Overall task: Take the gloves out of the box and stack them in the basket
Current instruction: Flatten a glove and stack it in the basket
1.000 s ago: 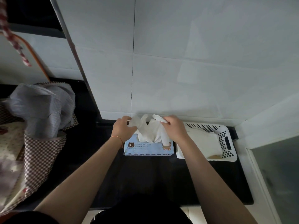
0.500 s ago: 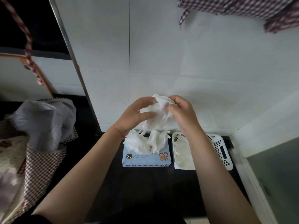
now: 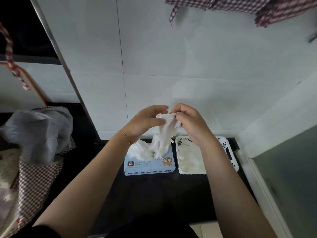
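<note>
Left hand [image 3: 145, 121], right hand [image 3: 189, 123] pinching glove [image 3: 167, 129], seemingly above box [image 3: 149, 164]

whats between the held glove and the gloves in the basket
In the head view, the right hand and its forearm: they cross over the basket, between the glove both hands hold and the stacked gloves.

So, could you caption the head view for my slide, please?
Both hands hold a glove above the box.
</note>
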The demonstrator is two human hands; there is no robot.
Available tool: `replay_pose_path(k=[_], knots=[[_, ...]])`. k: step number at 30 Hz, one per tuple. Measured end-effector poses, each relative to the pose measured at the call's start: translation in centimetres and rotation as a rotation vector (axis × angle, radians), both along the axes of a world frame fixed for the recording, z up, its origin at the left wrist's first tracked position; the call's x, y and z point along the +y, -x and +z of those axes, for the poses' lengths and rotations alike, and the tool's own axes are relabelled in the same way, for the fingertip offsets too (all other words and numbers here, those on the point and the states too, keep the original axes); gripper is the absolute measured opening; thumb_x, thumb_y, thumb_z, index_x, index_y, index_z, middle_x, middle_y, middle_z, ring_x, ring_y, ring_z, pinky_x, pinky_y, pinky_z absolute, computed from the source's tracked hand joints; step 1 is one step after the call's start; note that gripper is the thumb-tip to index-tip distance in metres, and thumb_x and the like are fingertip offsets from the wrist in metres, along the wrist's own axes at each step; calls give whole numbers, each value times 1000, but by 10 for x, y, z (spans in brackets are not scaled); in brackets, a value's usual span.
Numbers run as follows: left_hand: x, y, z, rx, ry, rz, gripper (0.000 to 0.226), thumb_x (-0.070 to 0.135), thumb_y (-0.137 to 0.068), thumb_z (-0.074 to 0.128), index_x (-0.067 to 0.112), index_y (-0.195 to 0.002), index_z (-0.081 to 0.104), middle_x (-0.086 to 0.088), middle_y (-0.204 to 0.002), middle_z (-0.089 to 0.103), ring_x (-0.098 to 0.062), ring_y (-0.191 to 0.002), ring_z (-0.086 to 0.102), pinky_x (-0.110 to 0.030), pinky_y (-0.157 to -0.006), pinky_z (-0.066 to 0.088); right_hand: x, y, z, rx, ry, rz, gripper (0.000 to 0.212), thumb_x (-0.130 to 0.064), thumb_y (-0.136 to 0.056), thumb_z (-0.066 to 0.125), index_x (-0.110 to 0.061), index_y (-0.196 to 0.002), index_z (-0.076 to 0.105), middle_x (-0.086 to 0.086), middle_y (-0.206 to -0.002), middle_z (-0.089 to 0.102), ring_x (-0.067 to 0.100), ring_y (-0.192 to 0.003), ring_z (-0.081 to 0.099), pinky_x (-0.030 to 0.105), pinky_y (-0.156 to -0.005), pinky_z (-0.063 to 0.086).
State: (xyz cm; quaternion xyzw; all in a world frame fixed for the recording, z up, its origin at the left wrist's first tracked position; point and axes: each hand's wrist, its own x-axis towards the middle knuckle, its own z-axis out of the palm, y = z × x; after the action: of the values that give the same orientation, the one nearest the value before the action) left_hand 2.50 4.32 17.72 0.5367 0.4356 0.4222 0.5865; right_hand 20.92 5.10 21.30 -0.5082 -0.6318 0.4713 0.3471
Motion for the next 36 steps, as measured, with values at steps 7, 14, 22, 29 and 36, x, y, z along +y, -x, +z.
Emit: replay_pose_path(k=[7, 14, 22, 29, 36], knots=[[-1, -10, 3, 72, -41, 103, 7, 9, -81, 69, 6, -87, 70, -8, -86, 69, -15, -83, 63, -28, -84, 48, -7, -20, 7, -126, 39, 97, 4, -23, -82, 66, -24, -86, 65, -6, -78, 64, 8, -70, 55, 27, -67, 41], [2, -27, -10, 220, -32, 75, 10, 17, -85, 76, 10, -83, 68, 6, -70, 66, -7, -66, 60, -18, -66, 46, -4, -31, -5, -264, -40, -23, 10, -29, -88, 72, -21, -93, 68, -2, -89, 71, 8, -79, 64, 22, -72, 49], [9, -51, -62, 480, 111, -61, 25, 22, -82, 77, 5, -69, 65, 2, -63, 52, -9, -57, 45, -22, -59, 37, -1, -63, -28, -250, -91, -217, 7, -22, -94, 59, -17, -91, 63, -6, -82, 63, 4, -71, 55, 15, -65, 41], [5, -72, -98, 542, 177, -99, 34, 21, -86, 72, 8, -67, 47, -1, -65, 36, -3, -46, 31, -11, -47, 27, -5, -95, -64, -227, 2, -325, 10, -27, -96, 58, -18, -98, 63, -6, -86, 65, 1, -70, 56, 8, -58, 41], [38, -92, -110, 667, 86, -131, 20, 29, -88, 69, 13, -75, 66, 1, -73, 61, -14, -69, 53, -27, -68, 43, 8, -141, -106, -137, 77, -529, 8, -20, -97, 56, -14, -93, 59, -5, -65, 57, -5, -48, 51, 6, -48, 37]])
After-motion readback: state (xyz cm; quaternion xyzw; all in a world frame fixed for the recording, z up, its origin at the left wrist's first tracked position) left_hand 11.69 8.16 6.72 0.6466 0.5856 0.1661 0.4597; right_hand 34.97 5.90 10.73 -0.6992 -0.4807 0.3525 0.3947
